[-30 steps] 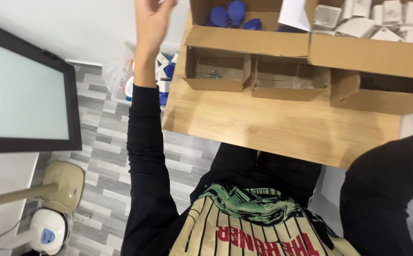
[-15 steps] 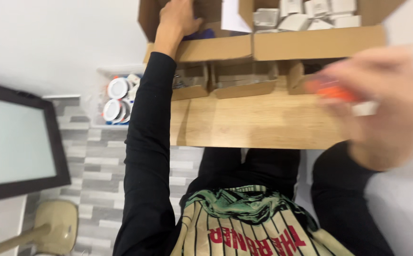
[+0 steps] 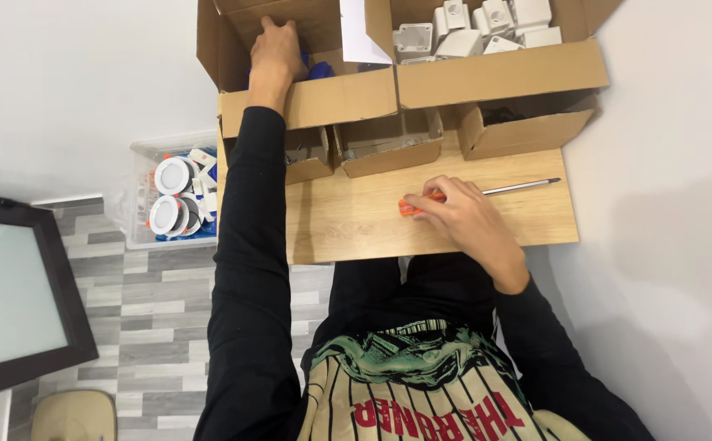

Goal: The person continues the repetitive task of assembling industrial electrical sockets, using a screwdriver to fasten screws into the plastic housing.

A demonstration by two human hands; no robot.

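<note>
- Right hand (image 3: 464, 219): fingers curled over the orange handle of a screwdriver (image 3: 486, 193) lying on the desk (image 3: 348, 220), shaft pointing right.
- Left hand (image 3: 276, 49): reaching into far left box (image 3: 307, 98), touching blue parts (image 3: 316, 69); finger spread cannot be told.

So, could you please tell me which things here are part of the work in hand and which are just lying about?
In hand:
left hand reaching into the open cardboard box
right hand on the orange-handled screwdriver

Lying about:
box of white fittings
clear floor bin
dark-framed panel
</note>
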